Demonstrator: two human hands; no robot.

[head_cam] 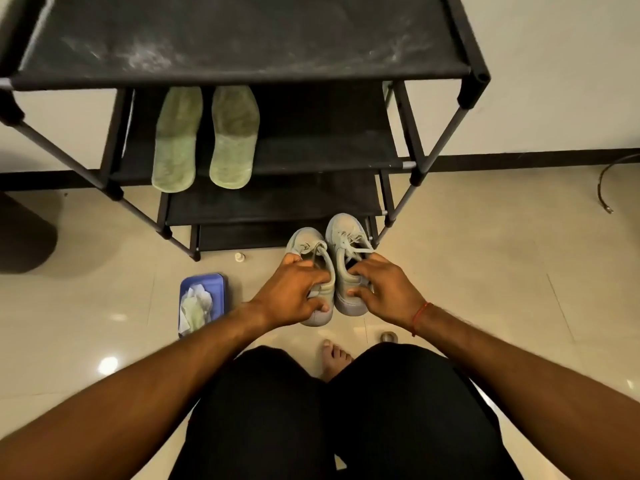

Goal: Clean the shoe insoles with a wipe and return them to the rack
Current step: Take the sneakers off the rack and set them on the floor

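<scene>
The two green insoles [176,140] are noted side by side on the black rack's [242,79] second shelf, well beyond both hands, judged already returned. The left sneaker [306,242] is gripped at its collar by the left hand [291,289], the right sneaker [346,230] by the right hand [384,289], fingers curled into the openings, presumably for lifting the pair together. Crumpled wipes [195,306] are kept in a blue tray [218,282] just outboard of the left hand.

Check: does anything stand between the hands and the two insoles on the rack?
Nothing visible does. The green insoles lie at the open front of the rack's second shelf. However, the left hand and right hand each grip one of the sneakers.
</scene>
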